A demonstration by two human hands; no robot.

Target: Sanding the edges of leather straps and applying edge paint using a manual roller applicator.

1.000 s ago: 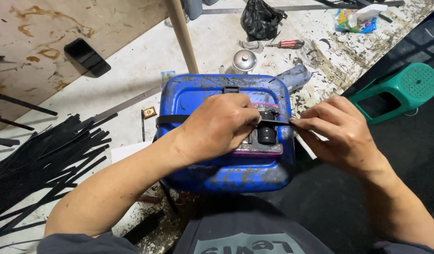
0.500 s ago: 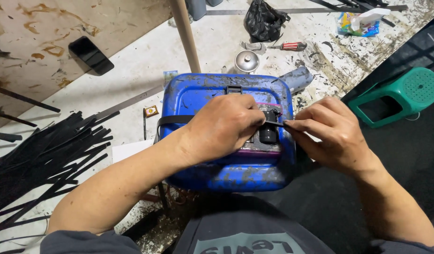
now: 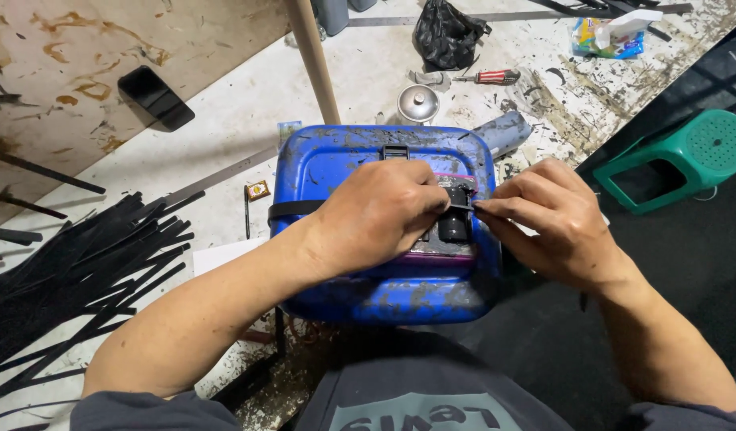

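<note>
Two hands work a black strap over a small dark part on top of a blue plastic can.

The scuffed, paint-flecked blue can (image 3: pixel 384 239) lies flat under both hands, held on the person's lap, likely so it stays put while the fingers work. The left hand (image 3: pixel 380 215) presses down on its top, fingers curled over the black strap (image 3: pixel 292 210) that runs out past the wrist. The right hand (image 3: pixel 555 219) pinches the strap's free end between thumb and forefinger (image 3: pixel 496 209), just beside the left fingertips. Between the two sets of fingers sits the small black part (image 3: pixel 453 226) on a purple-edged plate. Beyond the fingers lie a round metal lid (image 3: pixel 418 104) and a red-handled screwdriver (image 3: pixel 492 77).
</note>
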